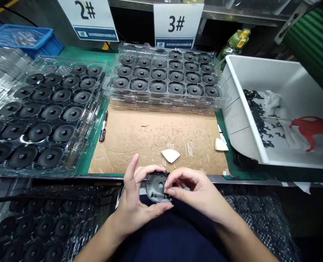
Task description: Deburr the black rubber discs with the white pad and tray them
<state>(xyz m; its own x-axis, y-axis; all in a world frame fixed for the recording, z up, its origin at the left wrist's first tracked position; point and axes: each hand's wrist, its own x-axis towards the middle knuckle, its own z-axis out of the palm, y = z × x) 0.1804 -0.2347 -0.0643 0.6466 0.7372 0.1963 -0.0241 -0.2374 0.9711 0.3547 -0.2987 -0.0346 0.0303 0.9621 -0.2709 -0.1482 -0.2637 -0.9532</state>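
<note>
A round black plastic part (154,188) is held up in front of my body, just short of the bench edge, its inner side with small posts facing me. My left hand (134,198) grips it by the rim between thumb and fingers. Over its right side, the thumb and index finger of my right hand (191,187) are pinched together; whatever may lie between them is hidden. Beyond my hands, a white wedge-shaped pad (170,155) lies on a cardboard sheet (128,145). Another white pad (220,144) rests near the sheet's right edge.
Clear trays of black round parts stand at the left (52,112) and back (158,74). A white bin (240,127) at right holds small black pieces and red-handled pliers or cutters (311,127). A black marker (103,126) lies left of the cardboard. A blue basket (48,42) stands back left.
</note>
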